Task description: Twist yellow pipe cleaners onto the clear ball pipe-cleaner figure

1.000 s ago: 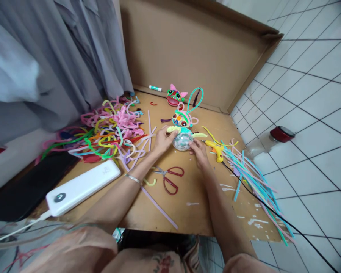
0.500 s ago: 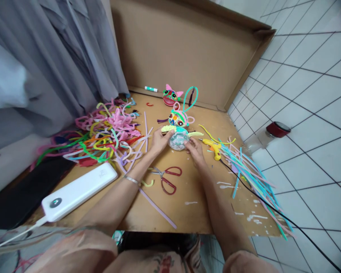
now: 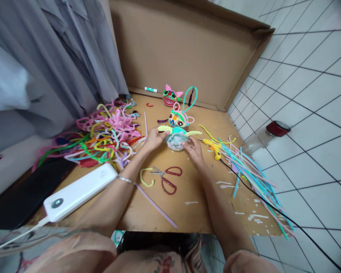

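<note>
Left hand [image 3: 152, 137]: gripping the left side of the pipe-cleaner figure [image 3: 176, 131], fingers curled against the yellow arm and the clear ball body.
Right hand [image 3: 195, 150]: cupping the ball from the right and below, fingertips pressed to it, closed on the figure.
Figure: standing near the middle of the cardboard sheet [image 3: 187, 197], between both hands, head with big eyes and teal ears upright, yellow arms spreading to either side.
Change: shifting the left hand slightly further left along the yellow arm than half a second ago; exposing the yellow loop [image 3: 146, 177] beside the scissors [image 3: 167, 177], earlier half hidden under the forearm; keeping the ball in nearly the same spot.
Meaning: probably adjusting or pressing the arm onto the body, not moving the figure away.
Nearby: glue gun [image 3: 212, 146] lying just right of the right hand; heap of pipe cleaners [image 3: 108, 132] spreading to the left; second small head [image 3: 170, 96] sitting behind.
</note>
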Available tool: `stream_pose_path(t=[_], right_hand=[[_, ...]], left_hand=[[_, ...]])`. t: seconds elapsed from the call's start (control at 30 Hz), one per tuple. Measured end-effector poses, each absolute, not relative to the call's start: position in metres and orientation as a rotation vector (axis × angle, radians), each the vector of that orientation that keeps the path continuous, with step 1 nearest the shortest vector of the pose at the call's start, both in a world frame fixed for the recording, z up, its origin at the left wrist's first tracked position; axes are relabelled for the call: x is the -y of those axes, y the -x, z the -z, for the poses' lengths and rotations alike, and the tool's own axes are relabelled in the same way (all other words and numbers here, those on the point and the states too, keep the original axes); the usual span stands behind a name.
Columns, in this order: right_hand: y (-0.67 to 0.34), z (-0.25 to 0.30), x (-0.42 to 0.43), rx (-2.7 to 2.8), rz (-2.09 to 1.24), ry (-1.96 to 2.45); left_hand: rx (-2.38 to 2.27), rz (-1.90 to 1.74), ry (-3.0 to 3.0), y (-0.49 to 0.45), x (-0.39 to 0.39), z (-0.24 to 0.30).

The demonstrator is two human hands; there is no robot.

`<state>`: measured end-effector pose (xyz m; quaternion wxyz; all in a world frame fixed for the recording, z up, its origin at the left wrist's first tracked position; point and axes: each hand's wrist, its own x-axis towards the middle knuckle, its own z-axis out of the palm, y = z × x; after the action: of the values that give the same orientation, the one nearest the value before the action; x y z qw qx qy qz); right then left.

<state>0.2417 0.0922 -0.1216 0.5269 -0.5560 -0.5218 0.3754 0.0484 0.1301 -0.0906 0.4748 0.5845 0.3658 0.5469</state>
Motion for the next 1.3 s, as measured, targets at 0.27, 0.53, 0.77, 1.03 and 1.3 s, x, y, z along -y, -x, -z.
stream_pose_path(t=[0.27,0.53,0.77,1.03,1.3], right_hand=[[-0.238,0.123,-0.090,1.308,-0.816,1.342],[-0.238,0.127,-0.092,1.306,-0.804,1.361],[-0.239,0.126,-0.090,1.308,-0.798,1.346],[-0.237,0.121,-0.086,1.296,-0.783,1.390],[-0.234,0.116,-0.084,1.281,-0.788,1.387]], left_hand=[[-0.869,-1.437,-1.187,-0.052,-0.128,0.102],[-0.828,-1.430,-1.044,-0.053,-0.130,0.109],[-0.786,-1.450,-0.905,-0.054,-0.133,0.111],[-0.753,-1.454,-0.883,-0.054,-0.127,0.108],[-0.752,-1.467,-0.916,-0.055,-0.125,0.107]])
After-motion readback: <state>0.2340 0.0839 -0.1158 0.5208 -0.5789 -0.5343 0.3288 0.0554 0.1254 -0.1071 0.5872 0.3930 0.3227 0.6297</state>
